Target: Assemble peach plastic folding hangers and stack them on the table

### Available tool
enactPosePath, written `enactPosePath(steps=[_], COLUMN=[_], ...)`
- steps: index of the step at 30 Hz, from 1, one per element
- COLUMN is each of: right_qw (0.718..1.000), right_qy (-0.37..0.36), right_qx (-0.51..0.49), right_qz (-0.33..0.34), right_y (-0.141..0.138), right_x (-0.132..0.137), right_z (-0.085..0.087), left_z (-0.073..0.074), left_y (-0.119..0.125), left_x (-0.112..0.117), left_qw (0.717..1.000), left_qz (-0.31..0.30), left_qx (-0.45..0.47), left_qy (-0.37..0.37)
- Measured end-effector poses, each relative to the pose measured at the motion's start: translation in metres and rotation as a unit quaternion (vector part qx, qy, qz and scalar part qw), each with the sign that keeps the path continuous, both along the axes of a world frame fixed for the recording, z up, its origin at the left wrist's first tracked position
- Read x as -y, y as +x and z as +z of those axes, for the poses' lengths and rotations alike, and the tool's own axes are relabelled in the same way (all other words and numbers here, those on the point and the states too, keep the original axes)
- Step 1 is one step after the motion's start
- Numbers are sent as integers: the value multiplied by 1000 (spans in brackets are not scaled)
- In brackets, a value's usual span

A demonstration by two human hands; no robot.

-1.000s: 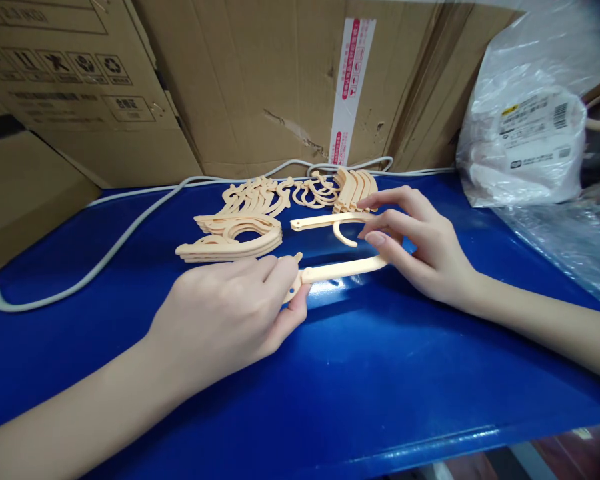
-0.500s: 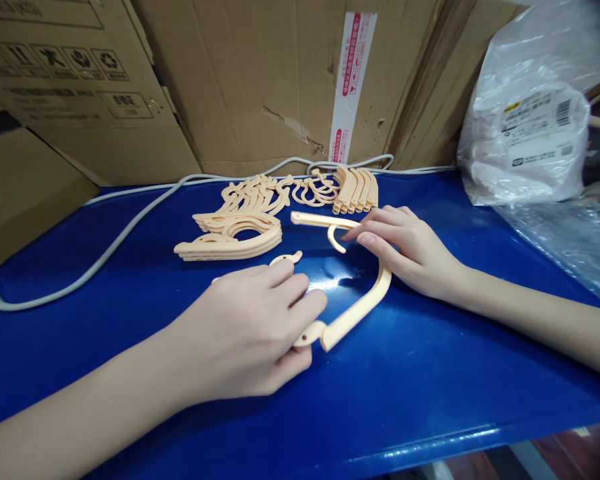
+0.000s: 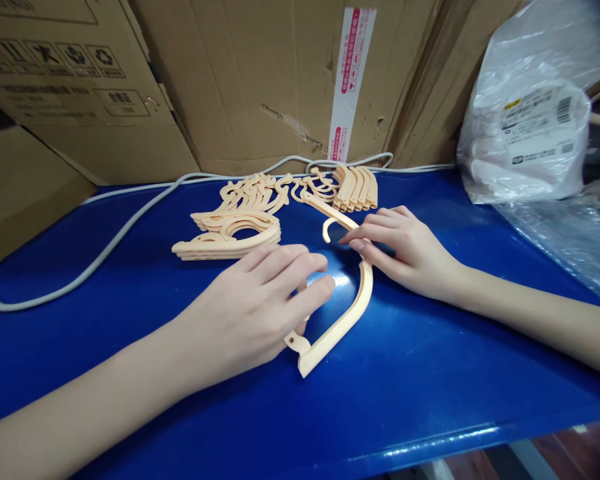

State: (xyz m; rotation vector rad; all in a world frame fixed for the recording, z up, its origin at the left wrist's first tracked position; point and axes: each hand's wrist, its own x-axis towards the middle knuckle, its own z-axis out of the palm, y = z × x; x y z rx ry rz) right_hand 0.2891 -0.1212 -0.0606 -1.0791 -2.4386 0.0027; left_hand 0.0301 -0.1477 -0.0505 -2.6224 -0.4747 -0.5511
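Observation:
A beige plastic folding hanger [image 3: 337, 327] is held up over the blue table, its small hook [image 3: 327, 230] pointing left. My right hand [image 3: 400, 247] pinches it near the hook, with thumb and fingers closed on the middle joint. One hanger arm [image 3: 325, 208] reaches up toward the back and the other curves down toward me. My left hand [image 3: 265, 307] is curled over a beige connecting piece [image 3: 295, 341], mostly hidden under the fingers. The piece's end with a hole shows beside the lower arm's tip; whether they are joined I cannot tell.
Behind my left hand lies a stack of folded hangers [image 3: 225, 250]. Loose curved pieces [image 3: 255, 193], hooks [image 3: 320, 187] and a row of hanger arms [image 3: 357, 187] lie farther back. A white cable [image 3: 130, 227], cardboard boxes [image 3: 260, 80] and a plastic bag [image 3: 525, 147] border the table [image 3: 430, 400].
The hanger has turned: its upper arm now points more toward the back and its lower arm has swung left and closer to me. My left hand's fingers have shifted up on the connecting piece.

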Motion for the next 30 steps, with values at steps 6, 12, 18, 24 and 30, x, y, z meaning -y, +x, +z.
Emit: enactPosePath(steps=[6,12,18,24,30], right_qw=[1000,1000,1000,999,999], right_qy=[3,11,17,33,39], right_qx=[3,-3,2,7,9], right_qz=[6,10,10,4,-1], right_y=[0,0,0,1,1], right_x=[1,1,1,1,1], right_z=[1,2,2,0,-1], left_z=[8,8,2,-2,-3], left_y=[-1,0,0,0,3], left_x=[-2,0,0,1,3], left_qw=[997,998,1000,998,997], left_qz=[49,36,10,-15,-25], left_qx=[19,4,-3,-11,-10], left_qy=[61,48,-4,-60,-78])
